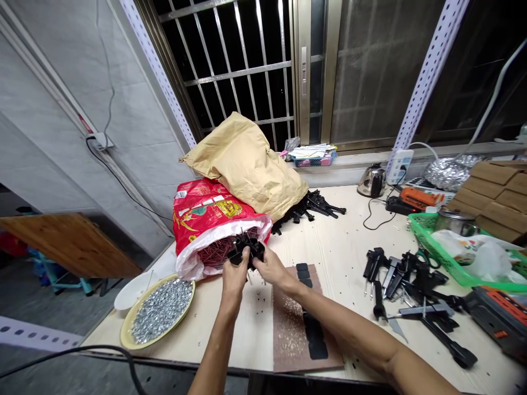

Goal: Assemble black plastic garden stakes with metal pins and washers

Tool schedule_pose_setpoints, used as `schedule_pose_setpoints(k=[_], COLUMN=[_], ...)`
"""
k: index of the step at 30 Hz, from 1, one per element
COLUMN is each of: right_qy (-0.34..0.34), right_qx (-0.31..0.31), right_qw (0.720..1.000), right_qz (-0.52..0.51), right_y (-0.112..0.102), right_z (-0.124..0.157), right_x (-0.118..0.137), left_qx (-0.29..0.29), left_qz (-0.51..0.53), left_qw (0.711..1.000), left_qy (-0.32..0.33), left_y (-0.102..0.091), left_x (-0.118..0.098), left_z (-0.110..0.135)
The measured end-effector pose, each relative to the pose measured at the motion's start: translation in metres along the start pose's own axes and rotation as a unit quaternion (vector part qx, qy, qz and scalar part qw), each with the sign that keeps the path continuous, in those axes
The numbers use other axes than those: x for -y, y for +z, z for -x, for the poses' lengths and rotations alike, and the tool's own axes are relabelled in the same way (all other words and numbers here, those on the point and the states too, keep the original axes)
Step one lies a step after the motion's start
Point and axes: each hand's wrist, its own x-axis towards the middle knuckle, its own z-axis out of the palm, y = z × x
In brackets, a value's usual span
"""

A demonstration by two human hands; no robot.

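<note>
Black plastic clips [246, 248] sit bunched in your left hand [234, 278] and right hand [270, 269], both closed around them at the mouth of the red bag [201, 211], which looks full. More black pieces [405, 280] lie spread on the table [341, 241].

both bare forearms reach forward; left hand [234, 276] clasps the left of the black clump [246, 246], fingers curled; right hand [270, 267] grips its right

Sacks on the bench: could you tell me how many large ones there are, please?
2: a brown paper sack by the window, resting on a red sack nearer the camera; others may be hidden.
</note>
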Motion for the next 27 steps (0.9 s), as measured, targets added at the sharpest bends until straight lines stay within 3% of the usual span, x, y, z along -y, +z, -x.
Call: schedule_pose_setpoints(k=[5, 9, 10, 13, 16, 19, 22, 24, 27], right_qy=[-0.018, -0.077, -0.058, 0.084, 0.163, 0.175, 0.167, 0.134, 0.086], right_qx=[0.043, 0.049, 0.07, 0.148, 0.165, 0.156, 0.066, 0.014, -0.004], right_qw=[0.999, 0.992, 0.992, 0.985, 0.961, 0.956, 0.973, 0.982, 0.987], right_qz=[-0.003, 0.09, 0.089, -0.019, -0.151, -0.177, -0.147, -0.133, -0.134], right_y=[-0.002, -0.004, -0.005, -0.003, -0.003, -0.011, -0.023, -0.028, -0.03], right_z=[-0.002, -0.004, -0.003, 0.0, 0.001, -0.001, -0.003, -0.002, 0.004], right_x=[-0.001, -0.003, -0.004, -0.003, 0.005, 0.017, 0.024, 0.026, 0.023], left_qx=[0.077, 0.09, 0.085, 0.092, 0.117, 0.035, -0.081, -0.1, -0.139], left_qz=[0.208, 0.277, 0.284, 0.311, 0.313, 0.259, 0.116, 0.046, 0.052], left_qw=[0.975, 0.954, 0.951, 0.938, 0.936, 0.963, 0.988, 0.989, 0.984], left_qy=[-0.03, -0.07, -0.086, -0.124, -0.112, -0.059, 0.054, 0.101, 0.095], left_y=[0.001, 0.003, 0.003, 0.003, 0.001, -0.003, -0.011, -0.016, -0.02], left_x=[0.004, 0.006, 0.006, 0.01, 0.012, 0.014, 0.017, 0.019, 0.018], left_z=[0.004, 0.001, 0.0, 0.0, 0.0, 0.0, 0.002, 0.007, 0.013])
